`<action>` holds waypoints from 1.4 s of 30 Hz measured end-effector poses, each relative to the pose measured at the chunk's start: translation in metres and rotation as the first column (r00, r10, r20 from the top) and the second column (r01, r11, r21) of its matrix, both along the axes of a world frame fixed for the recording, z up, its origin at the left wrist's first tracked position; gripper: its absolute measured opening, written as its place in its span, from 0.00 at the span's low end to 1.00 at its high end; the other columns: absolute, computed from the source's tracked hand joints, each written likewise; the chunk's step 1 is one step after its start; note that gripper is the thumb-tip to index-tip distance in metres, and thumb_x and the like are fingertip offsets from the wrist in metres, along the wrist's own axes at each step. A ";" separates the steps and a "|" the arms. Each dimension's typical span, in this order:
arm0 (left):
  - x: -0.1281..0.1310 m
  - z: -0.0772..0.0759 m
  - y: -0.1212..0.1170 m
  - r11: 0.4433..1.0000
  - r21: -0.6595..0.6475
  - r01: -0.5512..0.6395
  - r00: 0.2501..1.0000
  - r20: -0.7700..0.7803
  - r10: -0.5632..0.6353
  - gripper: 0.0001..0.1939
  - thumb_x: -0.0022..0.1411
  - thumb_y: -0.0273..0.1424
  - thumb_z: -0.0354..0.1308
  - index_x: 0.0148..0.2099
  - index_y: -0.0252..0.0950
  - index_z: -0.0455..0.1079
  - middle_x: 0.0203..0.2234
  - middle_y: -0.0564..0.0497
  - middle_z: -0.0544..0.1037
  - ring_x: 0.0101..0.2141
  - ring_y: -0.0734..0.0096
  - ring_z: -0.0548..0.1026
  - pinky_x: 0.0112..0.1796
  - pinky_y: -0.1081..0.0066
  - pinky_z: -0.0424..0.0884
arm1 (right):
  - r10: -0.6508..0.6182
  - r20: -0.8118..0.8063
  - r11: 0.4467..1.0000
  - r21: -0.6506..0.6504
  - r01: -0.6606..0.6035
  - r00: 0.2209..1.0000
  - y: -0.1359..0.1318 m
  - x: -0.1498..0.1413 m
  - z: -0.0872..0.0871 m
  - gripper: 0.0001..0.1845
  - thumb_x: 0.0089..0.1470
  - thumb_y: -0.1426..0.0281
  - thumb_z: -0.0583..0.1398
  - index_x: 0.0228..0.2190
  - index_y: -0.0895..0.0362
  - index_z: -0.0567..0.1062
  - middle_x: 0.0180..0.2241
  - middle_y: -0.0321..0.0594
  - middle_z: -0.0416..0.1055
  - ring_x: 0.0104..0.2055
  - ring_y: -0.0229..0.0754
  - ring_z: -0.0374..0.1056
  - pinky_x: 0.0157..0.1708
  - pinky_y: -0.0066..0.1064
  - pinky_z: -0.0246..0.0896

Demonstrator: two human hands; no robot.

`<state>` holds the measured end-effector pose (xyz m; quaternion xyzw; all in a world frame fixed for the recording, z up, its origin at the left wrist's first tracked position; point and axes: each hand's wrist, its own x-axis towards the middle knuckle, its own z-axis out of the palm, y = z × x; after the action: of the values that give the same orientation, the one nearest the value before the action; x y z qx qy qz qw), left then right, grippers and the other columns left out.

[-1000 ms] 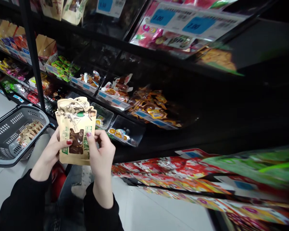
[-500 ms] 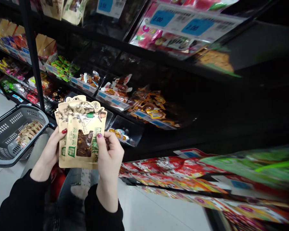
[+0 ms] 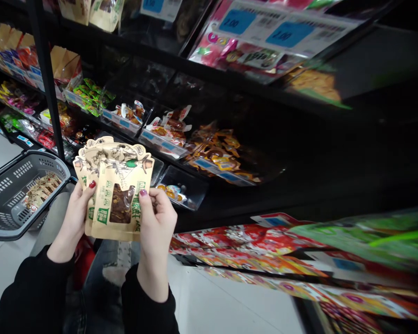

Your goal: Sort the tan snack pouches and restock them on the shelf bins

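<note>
Both my hands hold a small fanned stack of tan snack pouches (image 3: 122,204) in front of my knees. The front pouch has green print, a drawing and a clear window showing dark brown food. My left hand (image 3: 71,218) pinches the stack's left side, thumb on the pouches behind the front one. My right hand (image 3: 157,220) grips the right edge, thumb on the front and fingers curled behind. How many pouches lie behind is hidden. On my left, a grey shopping basket (image 3: 7,204) holds several similar patterned packs (image 3: 43,191).
Black shelves ahead carry clear bins of wrapped snacks (image 3: 218,155), with blue price labels (image 3: 237,21) above. Red and orange packets (image 3: 251,241) line a low shelf at right, blurred. A shelf post (image 3: 46,79) rises behind the basket. Pale floor tiles (image 3: 216,301) show below.
The rear pouches have fanned out further to the left behind the front one. My left hand has shifted slightly left with them; my right hand keeps its grip.
</note>
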<state>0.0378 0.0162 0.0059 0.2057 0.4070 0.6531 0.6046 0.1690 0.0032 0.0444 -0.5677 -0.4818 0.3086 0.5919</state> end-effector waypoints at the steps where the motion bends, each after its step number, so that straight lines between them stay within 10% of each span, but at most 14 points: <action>1: -0.001 -0.001 0.001 1.000 -0.003 -0.003 1.000 0.007 0.003 0.20 0.52 0.33 0.66 0.48 0.37 0.72 0.42 0.49 0.81 0.46 0.56 0.77 0.45 0.64 0.73 | -0.006 -0.032 1.000 0.004 0.006 0.999 0.001 0.001 -0.001 0.12 0.51 0.61 0.58 0.23 0.56 0.68 0.18 0.29 0.60 0.20 0.32 0.53 0.20 0.24 0.48; 6: -0.009 -0.006 0.003 0.999 0.001 -0.040 0.999 0.016 0.040 0.20 0.54 0.34 0.65 0.51 0.38 0.72 0.44 0.49 0.80 0.47 0.59 0.76 0.48 0.65 0.71 | 0.079 -0.366 0.996 0.002 -0.084 0.927 0.011 0.010 -0.009 0.11 0.48 0.61 0.61 0.25 0.54 0.67 0.21 0.30 0.62 0.22 0.33 0.55 0.23 0.26 0.53; 13: -0.014 -0.004 0.002 0.999 0.011 -0.045 0.999 0.016 0.045 0.19 0.57 0.33 0.63 0.51 0.38 0.72 0.47 0.49 0.79 0.49 0.62 0.75 0.49 0.68 0.70 | 0.377 -0.817 0.819 0.074 -0.569 0.437 0.025 0.020 -0.029 0.13 0.61 0.65 0.47 0.25 0.53 0.61 0.17 0.21 0.43 0.12 0.27 0.24 0.10 0.23 0.28; 18: -0.013 -0.003 0.002 0.999 0.001 -0.042 0.999 0.015 0.042 0.18 0.57 0.33 0.63 0.51 0.37 0.73 0.47 0.48 0.79 0.50 0.61 0.74 0.50 0.67 0.70 | 0.463 -0.830 0.767 0.200 -0.609 0.310 0.023 0.021 -0.033 0.11 0.61 0.68 0.50 0.26 0.53 0.60 0.17 0.20 0.39 0.13 0.27 0.20 0.09 0.18 0.28; 26: -0.013 -0.006 0.002 0.999 -0.011 -0.047 0.998 0.037 0.048 0.17 0.57 0.31 0.63 0.49 0.36 0.73 0.46 0.48 0.80 0.50 0.60 0.75 0.51 0.66 0.69 | 0.393 -0.851 0.818 0.151 -0.554 0.348 0.033 0.021 -0.025 0.11 0.58 0.76 0.48 0.25 0.56 0.62 0.20 0.22 0.40 0.17 0.28 0.20 0.11 0.14 0.31; 33: -0.014 -0.005 0.003 0.998 -0.013 -0.057 0.997 0.045 0.057 0.16 0.57 0.31 0.63 0.49 0.37 0.74 0.45 0.50 0.80 0.50 0.62 0.74 0.53 0.68 0.67 | 0.407 -0.639 0.871 0.055 -0.488 0.653 0.029 0.018 -0.026 0.20 0.63 0.67 0.38 0.23 0.51 0.59 0.15 0.21 0.43 0.10 0.31 0.27 0.08 0.24 0.33; 37: -0.016 -0.003 0.002 0.998 -0.024 -0.055 0.997 0.046 0.056 0.16 0.58 0.31 0.62 0.49 0.37 0.75 0.46 0.49 0.80 0.51 0.61 0.74 0.53 0.67 0.67 | 0.006 0.017 0.996 -0.095 -0.004 1.000 0.036 0.030 -0.033 0.25 0.63 0.65 0.36 0.22 0.51 0.65 0.13 0.23 0.56 0.10 0.33 0.45 0.12 0.26 0.49; 42: -0.018 0.001 0.000 0.999 -0.022 0.046 0.996 0.071 -0.045 0.14 0.57 0.30 0.62 0.46 0.36 0.76 0.46 0.49 0.80 0.52 0.59 0.73 0.53 0.66 0.68 | -0.415 0.403 0.887 -0.021 0.462 0.816 0.040 0.040 -0.039 0.11 0.57 0.67 0.50 0.27 0.56 0.68 0.23 0.36 0.69 0.22 0.38 0.61 0.25 0.27 0.53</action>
<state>0.0197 0.0165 0.0069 0.1846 0.3881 0.6413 0.6356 0.2088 0.0427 0.0056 -0.7470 -0.4260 0.0733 0.5052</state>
